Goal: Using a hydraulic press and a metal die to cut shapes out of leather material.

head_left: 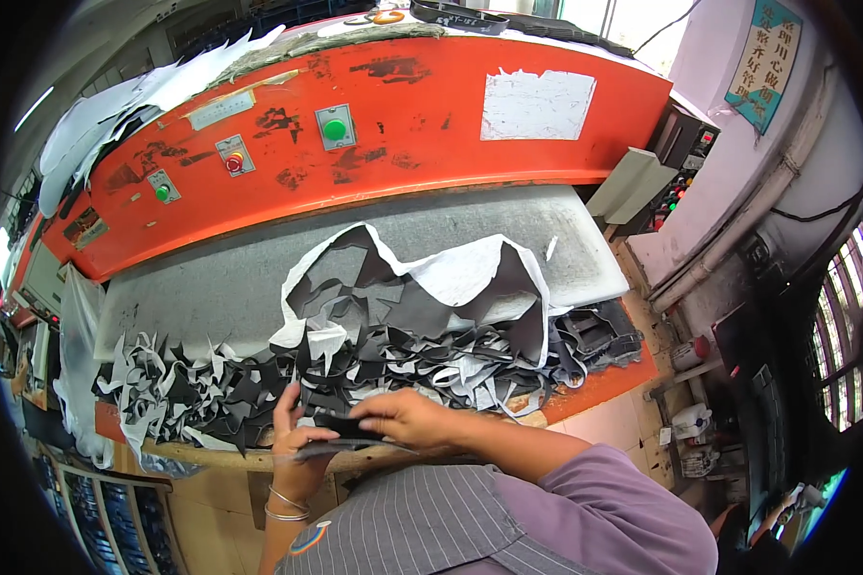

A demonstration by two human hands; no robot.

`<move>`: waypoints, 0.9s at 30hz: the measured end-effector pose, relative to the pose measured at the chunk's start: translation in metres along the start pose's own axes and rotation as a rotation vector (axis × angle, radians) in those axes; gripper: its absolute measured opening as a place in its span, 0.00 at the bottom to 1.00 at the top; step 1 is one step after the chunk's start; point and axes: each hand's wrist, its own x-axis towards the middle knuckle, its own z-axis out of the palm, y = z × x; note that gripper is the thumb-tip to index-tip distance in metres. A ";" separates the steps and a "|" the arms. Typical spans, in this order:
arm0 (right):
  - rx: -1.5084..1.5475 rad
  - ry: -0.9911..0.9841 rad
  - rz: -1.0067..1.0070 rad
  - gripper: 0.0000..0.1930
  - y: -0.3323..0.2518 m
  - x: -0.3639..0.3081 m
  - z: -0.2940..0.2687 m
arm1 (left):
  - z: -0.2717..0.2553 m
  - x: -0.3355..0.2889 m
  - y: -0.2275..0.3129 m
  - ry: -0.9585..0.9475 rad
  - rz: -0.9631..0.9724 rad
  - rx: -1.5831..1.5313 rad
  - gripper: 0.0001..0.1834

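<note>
Close to my body, over the front edge of the bench, my two hands meet at some dark cut pieces of sheet material (343, 426). My left hand (295, 462), with bangles at its wrist, supports them between thumb and fingers, its index finger pointing up. From the right, my right hand (410, 419) grips their upper edge, fingers closed. How many pieces there are cannot be made out. Just beyond lies a long heap of dark and white scraps (393, 359). A large offcut with a white edge (451, 273) rises out of it onto the pale cutting board (201, 302).
A red press beam (422, 105) spans the board's far side, with a green button (335, 129) and a red button (234, 162). A control box (676, 177) stands at the right, near a pipe (729, 240). A plastic bag (81, 355) hangs left; a rack (115, 517) stands lower left.
</note>
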 end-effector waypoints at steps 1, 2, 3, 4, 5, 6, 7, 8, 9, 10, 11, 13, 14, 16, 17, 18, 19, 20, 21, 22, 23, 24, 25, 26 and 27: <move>-0.002 -0.007 -0.001 0.13 -0.008 -0.003 -0.002 | 0.004 -0.004 -0.001 -0.089 -0.119 -0.284 0.14; -0.010 -0.117 0.038 0.15 -0.015 -0.009 -0.009 | 0.006 -0.008 -0.003 -0.180 -0.234 -0.572 0.14; -0.017 -0.228 0.078 0.17 -0.020 -0.016 -0.017 | 0.001 -0.017 0.000 -0.273 -0.193 -0.327 0.14; -0.173 -0.110 0.030 0.21 -0.016 -0.026 -0.029 | 0.000 -0.026 0.000 -0.264 -0.196 -0.325 0.14; -0.325 0.006 -0.022 0.25 -0.011 -0.039 -0.044 | 0.000 -0.035 0.000 -0.181 -0.307 -0.380 0.13; -0.415 0.115 0.086 0.33 -0.010 -0.050 -0.066 | -0.003 -0.043 -0.002 -0.090 -0.422 -0.431 0.13; -0.694 0.219 0.104 0.39 -0.003 -0.067 -0.085 | -0.012 -0.047 -0.002 0.024 -0.627 -0.540 0.13; -0.884 0.276 0.283 0.48 0.009 -0.089 -0.098 | -0.023 -0.051 -0.006 0.122 -0.608 -0.507 0.15; -0.943 0.192 0.630 0.56 0.003 -0.102 -0.105 | -0.035 -0.054 -0.004 0.250 -0.721 -0.426 0.15; -0.993 0.115 0.771 0.58 0.018 -0.122 -0.108 | -0.046 -0.057 -0.002 0.371 -0.824 -0.350 0.16; -1.007 0.097 0.774 0.58 0.027 -0.132 -0.105 | -0.060 -0.068 -0.014 0.372 -0.840 -0.276 0.16; -1.155 0.085 0.696 0.53 0.034 -0.126 -0.091 | -0.081 -0.102 -0.045 0.525 -0.693 -0.393 0.15; -1.188 0.118 0.639 0.49 0.034 -0.121 -0.087 | -0.091 -0.113 -0.049 0.630 -0.767 -0.565 0.15; -1.147 0.208 0.561 0.39 0.053 -0.114 -0.088 | -0.106 -0.131 -0.052 0.801 -0.742 -0.680 0.16; -1.292 0.208 0.414 0.28 0.052 -0.107 -0.086 | -0.112 -0.142 -0.054 0.824 -0.741 -0.683 0.16; -1.307 0.197 0.397 0.28 0.059 -0.097 -0.083 | -0.117 -0.157 -0.058 0.846 -0.742 -0.695 0.20; -1.275 0.015 0.467 0.25 0.070 -0.084 -0.079 | -0.120 -0.168 -0.059 0.865 -0.741 -0.708 0.25; -1.242 -0.169 0.537 0.23 0.070 -0.069 -0.073 | -0.117 -0.171 -0.053 0.888 -0.738 -0.717 0.25; -1.195 -0.206 0.517 0.21 0.069 -0.056 -0.061 | -0.113 -0.173 -0.045 0.916 -0.746 -0.714 0.25; -1.146 -0.245 0.495 0.18 0.062 -0.039 -0.044 | -0.111 -0.176 -0.040 0.946 -0.755 -0.709 0.25; -1.060 -0.239 0.470 0.18 0.056 -0.020 -0.033 | -0.110 -0.185 -0.039 0.968 -0.751 -0.715 0.25; -0.971 -0.236 0.444 0.18 0.048 0.003 -0.026 | -0.106 -0.197 -0.039 0.967 -0.823 -0.677 0.21; -0.740 -0.115 0.431 0.17 0.023 0.031 -0.019 | -0.104 -0.212 -0.038 0.967 -0.903 -0.634 0.18; -0.568 0.005 0.367 0.16 -0.006 0.057 -0.011 | -0.104 -0.225 -0.039 0.976 -0.908 -0.628 0.18; -0.497 0.035 0.368 0.14 -0.036 0.090 -0.011 | -0.103 -0.237 -0.039 1.029 -0.867 -0.609 0.19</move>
